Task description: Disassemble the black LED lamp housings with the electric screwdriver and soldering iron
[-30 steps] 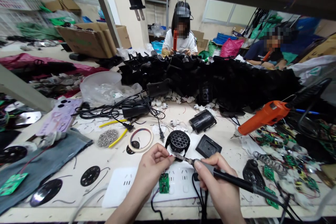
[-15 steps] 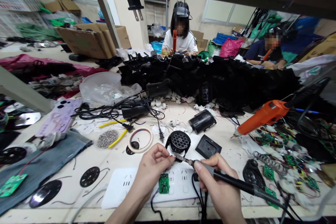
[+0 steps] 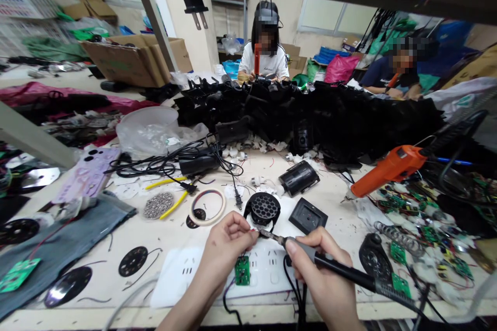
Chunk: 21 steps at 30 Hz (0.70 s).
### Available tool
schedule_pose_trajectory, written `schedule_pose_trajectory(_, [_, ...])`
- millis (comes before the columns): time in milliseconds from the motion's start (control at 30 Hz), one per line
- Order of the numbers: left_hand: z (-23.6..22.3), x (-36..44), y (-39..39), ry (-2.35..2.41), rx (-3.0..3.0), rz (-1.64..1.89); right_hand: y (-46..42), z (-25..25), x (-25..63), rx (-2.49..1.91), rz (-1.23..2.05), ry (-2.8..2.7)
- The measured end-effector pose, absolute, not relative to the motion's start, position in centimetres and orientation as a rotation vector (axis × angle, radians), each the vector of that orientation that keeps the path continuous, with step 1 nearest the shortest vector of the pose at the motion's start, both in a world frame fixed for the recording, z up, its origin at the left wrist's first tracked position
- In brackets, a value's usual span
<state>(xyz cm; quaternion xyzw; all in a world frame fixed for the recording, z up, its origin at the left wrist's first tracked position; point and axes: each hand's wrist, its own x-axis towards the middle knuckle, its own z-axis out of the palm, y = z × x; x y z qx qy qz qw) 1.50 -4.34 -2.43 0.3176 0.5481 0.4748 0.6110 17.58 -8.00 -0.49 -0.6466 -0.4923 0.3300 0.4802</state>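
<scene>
My right hand (image 3: 324, 274) is closed round the grey and black handle of a soldering iron (image 3: 337, 269), its metal tip pointing left. That tip reaches my left hand (image 3: 233, 240), whose thumb and fingers pinch a thin red wire (image 3: 253, 230); the wire's end is too small to make out. Just beyond them sits a round black part with a honeycomb face (image 3: 265, 209). Under my left hand, a small green circuit board (image 3: 243, 271) lies over a white power strip (image 3: 264, 282), with a dark wire running down from it.
An orange electric screwdriver (image 3: 388, 171) hangs at the right, above scattered circuit boards (image 3: 398, 253). A tape roll (image 3: 207, 207), yellow-handled pliers (image 3: 173, 205) and a purple phone (image 3: 87, 173) lie leftward. Black housings (image 3: 330, 114) are heaped at the back; two people sit beyond.
The view has shifted very slightly. Both hands, the soldering iron and the red wire stay in nearly the same place.
</scene>
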Motion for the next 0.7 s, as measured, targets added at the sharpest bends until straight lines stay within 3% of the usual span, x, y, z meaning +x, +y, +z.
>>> schedule_pose_trajectory(700, [-2.34, 1.56, -4.41, 1.266, 0.757, 1.098, -7.80, -0.79, 17.62, -1.554, 0.826, -1.145])
